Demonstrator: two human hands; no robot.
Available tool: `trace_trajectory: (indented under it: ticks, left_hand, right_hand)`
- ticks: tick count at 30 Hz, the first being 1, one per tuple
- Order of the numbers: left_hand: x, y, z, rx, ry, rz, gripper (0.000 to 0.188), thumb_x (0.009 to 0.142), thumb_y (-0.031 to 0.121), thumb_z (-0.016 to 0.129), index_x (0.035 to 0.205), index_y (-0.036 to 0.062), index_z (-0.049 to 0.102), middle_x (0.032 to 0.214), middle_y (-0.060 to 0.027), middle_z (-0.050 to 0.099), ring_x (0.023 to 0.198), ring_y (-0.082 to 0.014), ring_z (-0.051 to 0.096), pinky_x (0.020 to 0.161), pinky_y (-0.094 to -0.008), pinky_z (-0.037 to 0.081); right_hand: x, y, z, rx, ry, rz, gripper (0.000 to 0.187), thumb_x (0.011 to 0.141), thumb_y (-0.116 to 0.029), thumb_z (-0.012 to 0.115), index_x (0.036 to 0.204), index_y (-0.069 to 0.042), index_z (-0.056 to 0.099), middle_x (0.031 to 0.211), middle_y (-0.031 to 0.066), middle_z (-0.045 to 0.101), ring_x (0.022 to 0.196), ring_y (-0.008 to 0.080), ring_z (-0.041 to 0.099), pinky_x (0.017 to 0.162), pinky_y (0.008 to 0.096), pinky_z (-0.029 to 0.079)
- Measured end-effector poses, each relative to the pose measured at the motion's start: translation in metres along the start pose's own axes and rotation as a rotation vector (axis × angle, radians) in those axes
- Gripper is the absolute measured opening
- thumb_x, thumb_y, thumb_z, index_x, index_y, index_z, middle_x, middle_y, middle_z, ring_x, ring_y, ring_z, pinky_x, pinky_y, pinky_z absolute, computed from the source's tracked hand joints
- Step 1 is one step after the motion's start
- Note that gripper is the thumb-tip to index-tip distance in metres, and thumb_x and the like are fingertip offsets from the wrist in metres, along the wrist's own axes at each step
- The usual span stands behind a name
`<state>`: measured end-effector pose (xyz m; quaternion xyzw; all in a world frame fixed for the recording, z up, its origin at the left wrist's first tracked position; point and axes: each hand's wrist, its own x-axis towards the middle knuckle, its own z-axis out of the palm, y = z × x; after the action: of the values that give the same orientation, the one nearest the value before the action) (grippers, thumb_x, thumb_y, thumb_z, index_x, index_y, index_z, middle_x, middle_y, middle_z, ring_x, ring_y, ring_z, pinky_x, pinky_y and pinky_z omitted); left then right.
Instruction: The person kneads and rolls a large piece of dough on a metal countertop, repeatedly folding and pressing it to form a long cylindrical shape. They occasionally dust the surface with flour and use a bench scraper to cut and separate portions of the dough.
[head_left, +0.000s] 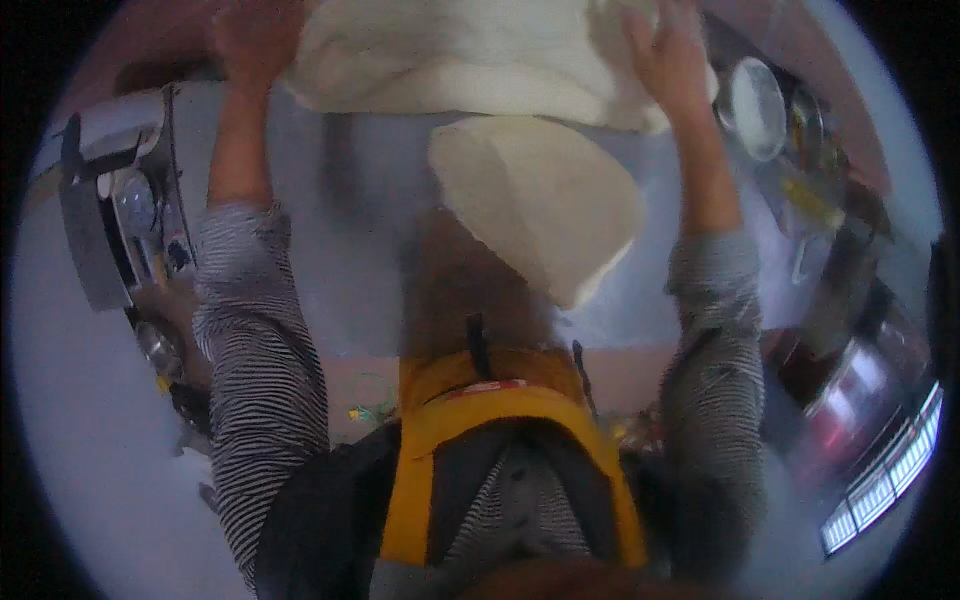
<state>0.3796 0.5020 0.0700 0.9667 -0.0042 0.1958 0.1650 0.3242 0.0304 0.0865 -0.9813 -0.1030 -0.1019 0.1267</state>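
Observation:
A broad, pale cream sheet that looks like dough lies folded or wavy across the far side of the grey worktop. My left hand is at its left end, blurred, so its fingers do not show clearly. At the right end my right hand rests against the sheet, thumb and fingers apart. Nearer to me, between my forearms, a flat, roughly triangular cream dough piece lies on the worktop, touched by neither hand. The far edge of the big sheet runs out of view.
To the right of my arm stand a pale round bowl, a yellow item and a shiny red container. Metal utensils and a grey rack-like frame are at the left. My yellow-trimmed apron is close to the near edge.

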Motion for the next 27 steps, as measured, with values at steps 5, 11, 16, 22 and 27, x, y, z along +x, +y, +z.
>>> trace_trajectory:
  ticks: [5, 11, 16, 22, 27]
  left_hand:
    - [-0.164, 0.043, -0.026, -0.358, -0.2, -0.019, 0.035, 0.093, 0.03, 0.062, 0.113, 0.0015, 0.064, 0.109, -0.0158, 0.067, 0.098, -0.028, 0.064, 0.083, -0.0377, 0.05]
    - [-0.25, 0.141, -0.015, -0.525, -0.609, -0.314, 0.047, 0.094, 0.03, 0.061, 0.132, 0.0025, 0.054, 0.129, -0.0185, 0.057, 0.111, -0.0313, 0.058, 0.09, -0.0383, 0.048]
    - [-0.248, 0.207, -0.023, -0.335, -0.434, -0.092, 0.046, 0.093, 0.025, 0.062, 0.132, 0.0024, 0.053, 0.129, -0.0181, 0.057, 0.112, -0.0311, 0.059, 0.092, -0.0377, 0.048]
    - [-0.378, 0.242, -0.085, -0.293, -0.685, -0.366, 0.037, 0.093, 0.02, 0.064, 0.127, 0.0051, 0.059, 0.121, -0.0156, 0.063, 0.104, -0.0283, 0.063, 0.089, -0.0369, 0.049]
    - [-0.452, 0.292, -0.14, -0.232, -0.739, -0.566, 0.036, 0.093, 0.016, 0.064, 0.126, 0.0054, 0.059, 0.118, -0.0151, 0.065, 0.105, -0.0256, 0.066, 0.09, -0.0346, 0.05]
  right_hand:
    - [-0.163, -0.002, -0.053, 0.227, 0.041, 0.418, 0.035, 0.092, -0.023, 0.06, 0.12, -0.002, 0.06, 0.118, 0.0202, 0.063, 0.105, 0.0377, 0.061, 0.091, 0.0421, 0.049]
    - [-0.321, 0.061, -0.045, 0.262, -0.292, 0.742, 0.027, 0.092, -0.025, 0.06, 0.111, -0.006, 0.066, 0.11, 0.019, 0.066, 0.097, 0.0371, 0.065, 0.085, 0.0422, 0.051]
    - [-0.267, 0.175, -0.075, -0.056, -0.14, 0.547, 0.022, 0.093, -0.023, 0.058, 0.096, -0.003, 0.069, 0.095, 0.0192, 0.068, 0.091, 0.0382, 0.064, 0.081, 0.0455, 0.051]
    - [-0.113, 0.31, -0.034, -0.091, -0.078, 0.259, 0.03, 0.088, -0.028, 0.057, 0.096, -0.002, 0.07, 0.1, 0.0182, 0.068, 0.093, 0.037, 0.065, 0.081, 0.0461, 0.05]
    - [-0.081, 0.33, 0.005, -0.151, -0.499, 0.073, 0.037, 0.079, -0.033, 0.063, 0.1, -0.003, 0.071, 0.102, 0.0169, 0.069, 0.096, 0.0346, 0.066, 0.087, 0.0443, 0.05]
